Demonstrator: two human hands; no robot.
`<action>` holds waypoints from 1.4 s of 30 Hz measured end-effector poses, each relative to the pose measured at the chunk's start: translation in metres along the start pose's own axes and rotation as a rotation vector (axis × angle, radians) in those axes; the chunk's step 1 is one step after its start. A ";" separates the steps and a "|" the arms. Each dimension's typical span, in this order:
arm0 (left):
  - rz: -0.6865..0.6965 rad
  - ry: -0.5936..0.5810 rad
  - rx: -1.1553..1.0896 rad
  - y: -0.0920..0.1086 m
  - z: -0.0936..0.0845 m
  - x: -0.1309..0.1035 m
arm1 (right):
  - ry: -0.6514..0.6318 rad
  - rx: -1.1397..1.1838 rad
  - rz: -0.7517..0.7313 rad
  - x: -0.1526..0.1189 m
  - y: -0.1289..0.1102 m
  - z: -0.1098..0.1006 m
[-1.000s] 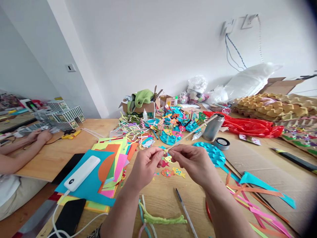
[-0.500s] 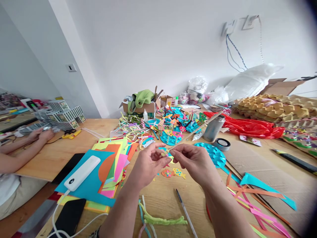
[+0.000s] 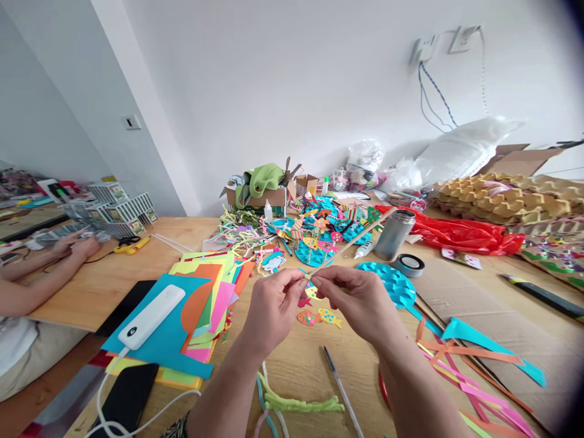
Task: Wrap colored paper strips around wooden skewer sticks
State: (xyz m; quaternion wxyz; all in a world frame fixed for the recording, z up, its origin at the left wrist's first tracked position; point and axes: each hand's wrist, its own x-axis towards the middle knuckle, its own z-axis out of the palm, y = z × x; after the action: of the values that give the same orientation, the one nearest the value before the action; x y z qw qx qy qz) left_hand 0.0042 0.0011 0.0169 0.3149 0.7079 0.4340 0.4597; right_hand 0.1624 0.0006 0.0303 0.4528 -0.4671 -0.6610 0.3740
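Observation:
Both my hands meet over the middle of the table. My left hand [image 3: 276, 304] is closed, pinching a small pale yellow piece at the near end of a long wooden stick [image 3: 360, 236]; the fingertips mostly hide this piece. My right hand [image 3: 353, 298] is closed on the same end of the stick, with thumb and forefinger pressed together. From there the stick slants up and away to the right. Just beyond and below the fingers lie decorated paper fish, among them an orange fish [image 3: 309, 317] and a yellow fish [image 3: 330, 317].
A pen [image 3: 342, 389] and green pipe cleaners [image 3: 303, 404] lie nearest me. Coloured paper with a white power bank [image 3: 152, 317] is at left. A steel flask [image 3: 395, 235], tape roll [image 3: 408, 265] and blue egg-tray disc [image 3: 387, 283] stand right. Another person's hands [image 3: 84, 244] work far left.
My left fingers have closed in toward my right fingertips, covering more of the pale yellow piece. The stick's far end has shifted left and slightly down.

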 end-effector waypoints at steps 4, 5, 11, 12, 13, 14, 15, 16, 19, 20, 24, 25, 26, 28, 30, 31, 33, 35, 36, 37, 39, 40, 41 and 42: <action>-0.120 -0.129 -0.310 0.002 -0.006 0.002 | -0.053 0.020 0.011 -0.002 0.000 -0.005; -0.135 -0.158 -0.369 0.002 -0.007 0.002 | -0.070 0.036 0.009 -0.002 -0.001 -0.006; -0.278 -0.342 -0.697 -0.005 -0.013 0.002 | -0.136 0.102 -0.011 -0.003 -0.003 -0.012; -0.292 -0.360 -0.727 -0.006 -0.013 0.002 | -0.138 0.108 -0.014 -0.002 -0.004 -0.012; -0.298 -0.368 -0.740 -0.006 -0.012 0.002 | -0.136 0.110 -0.011 -0.002 -0.003 -0.011; -0.295 -0.364 -0.733 -0.005 -0.012 0.003 | -0.129 0.105 -0.003 -0.002 -0.003 -0.011; -0.286 -0.349 -0.706 -0.005 -0.012 0.003 | -0.119 0.094 0.007 -0.002 -0.003 -0.010; -0.279 -0.325 -0.662 -0.004 -0.011 0.004 | -0.106 0.080 0.017 -0.001 -0.002 -0.010; -0.271 -0.230 -0.497 -0.001 -0.008 0.005 | -0.070 0.036 0.035 0.000 -0.001 -0.007; -0.263 -0.193 -0.442 0.000 -0.007 0.005 | -0.060 0.023 0.040 0.000 -0.001 -0.006; -0.118 -0.022 -0.193 -0.002 -0.001 0.004 | -0.013 -0.022 0.045 0.000 0.001 -0.003; -0.078 0.008 -0.129 -0.002 0.001 0.003 | -0.001 -0.028 0.042 0.000 0.001 -0.003; -0.048 0.025 -0.075 -0.003 0.002 0.002 | 0.009 -0.035 0.036 0.000 0.002 -0.002; -0.023 0.032 -0.031 -0.004 0.003 0.001 | 0.020 -0.040 0.027 0.000 0.002 -0.001; -0.040 0.017 -0.073 -0.003 0.003 0.001 | 0.024 -0.038 0.024 -0.001 0.002 0.000; -0.059 0.004 -0.113 -0.002 0.002 0.001 | 0.023 -0.037 0.023 -0.001 0.001 0.000; -0.103 -0.026 -0.199 0.000 0.000 0.001 | 0.014 -0.030 0.024 -0.001 0.000 0.000; -0.133 -0.062 -0.284 0.002 -0.002 0.002 | 0.000 -0.017 0.023 -0.001 -0.001 -0.001; -0.141 -0.081 -0.320 0.003 -0.004 0.002 | -0.010 -0.011 0.024 -0.001 -0.002 -0.002; -0.147 -0.099 -0.351 0.003 -0.005 0.003 | -0.020 -0.005 0.026 -0.002 -0.002 -0.003; -0.168 -0.128 -0.405 0.003 -0.008 0.003 | -0.042 0.000 0.028 -0.002 -0.002 -0.004; -0.185 -0.138 -0.429 0.003 -0.008 0.004 | -0.051 0.004 0.027 -0.001 -0.002 -0.005; -0.204 -0.145 -0.455 0.002 -0.009 0.004 | -0.060 0.008 0.024 -0.001 -0.002 -0.006; -0.224 -0.152 -0.486 0.002 -0.009 0.004 | -0.066 0.013 0.021 -0.001 -0.002 -0.006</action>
State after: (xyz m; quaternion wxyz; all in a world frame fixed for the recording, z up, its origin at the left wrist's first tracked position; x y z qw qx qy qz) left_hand -0.0029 0.0041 0.0230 0.5559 0.5916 0.3620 0.4582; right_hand 0.1680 -0.0007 0.0334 0.4299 -0.4584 -0.6682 0.3982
